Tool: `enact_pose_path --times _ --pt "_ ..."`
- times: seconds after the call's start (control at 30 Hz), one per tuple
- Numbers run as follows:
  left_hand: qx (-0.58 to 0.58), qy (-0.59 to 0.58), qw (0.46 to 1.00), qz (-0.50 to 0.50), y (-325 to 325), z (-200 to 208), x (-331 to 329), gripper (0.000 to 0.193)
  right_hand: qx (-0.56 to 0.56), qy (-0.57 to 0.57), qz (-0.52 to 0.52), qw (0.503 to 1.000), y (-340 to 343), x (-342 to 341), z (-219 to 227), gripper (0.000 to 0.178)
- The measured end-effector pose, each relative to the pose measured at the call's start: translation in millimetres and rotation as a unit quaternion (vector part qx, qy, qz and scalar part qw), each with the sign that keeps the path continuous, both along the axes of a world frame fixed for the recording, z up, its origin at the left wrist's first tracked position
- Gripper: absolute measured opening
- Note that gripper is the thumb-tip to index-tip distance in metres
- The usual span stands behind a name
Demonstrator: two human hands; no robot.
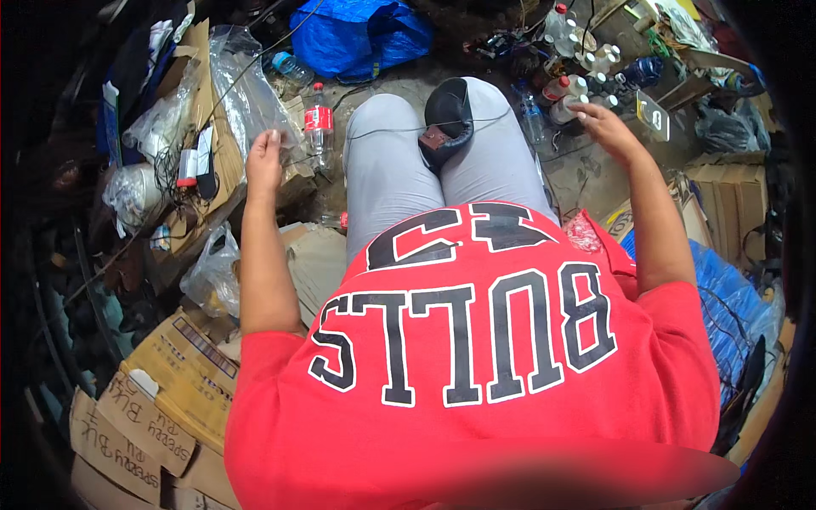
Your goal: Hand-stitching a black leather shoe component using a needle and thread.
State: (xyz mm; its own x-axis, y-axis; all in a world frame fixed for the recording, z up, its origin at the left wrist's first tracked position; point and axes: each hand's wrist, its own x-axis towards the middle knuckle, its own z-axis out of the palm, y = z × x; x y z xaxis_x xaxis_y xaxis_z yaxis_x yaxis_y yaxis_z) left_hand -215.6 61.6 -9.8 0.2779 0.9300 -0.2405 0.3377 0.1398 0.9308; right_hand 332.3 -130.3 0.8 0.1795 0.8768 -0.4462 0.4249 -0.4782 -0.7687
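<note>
Across my grey-trousered thighs rests a black curved piece [448, 115] with a hollow middle and a small brown patch; it may be part of a shoe. A thin dark cord [382, 130] crosses it and both legs, its ends hard to follow toward my hands. My left hand [264, 160] is raised at the left, fingertips pinched, close to a clear bottle with a red label [318, 123]. My right hand [606, 132] is held out at the right with fingers pressed together, near several bottles [568, 100]. What either pinch holds is too small to see.
A blue plastic bag [361, 38] lies ahead of my knees. Clear plastic bags [242, 81] and cardboard crowd the left side. Flattened cartons [183, 374] are stacked at the lower left. On the right are a cardboard box [727, 204] and blue plastic sheeting [731, 297].
</note>
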Motion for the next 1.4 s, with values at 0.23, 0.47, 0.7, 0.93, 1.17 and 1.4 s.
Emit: enact_pose_path --times 0.23,0.47,0.7,0.93,1.17,1.4 --pt "0.339 0.067 0.897 -0.277 -41 46 184 0.037 0.208 -0.048 0.184 0.959 54 -99 34 0.018" --pt "0.222 0.151 0.886 -0.378 -34 31 231 0.031 0.256 -0.097 0.24 0.931 75 -112 24 0.015" --pt "0.063 0.072 0.917 -0.387 -25 19 238 0.024 0.304 -0.155 0.319 0.884 82 -110 27 0.01" --pt "-0.076 0.011 0.925 -0.371 -21 12 234 0.023 0.292 -0.05 0.231 0.927 63 -119 6 0.013" --pt "-0.064 -0.011 0.885 -0.462 -20 19 223 0.029 0.315 -0.113 0.208 0.919 37 -130 16 0.017" --pt "-0.017 0.019 0.875 -0.483 -20 24 225 0.029 0.297 -0.359 0.316 0.827 44 -146 49 0.017"
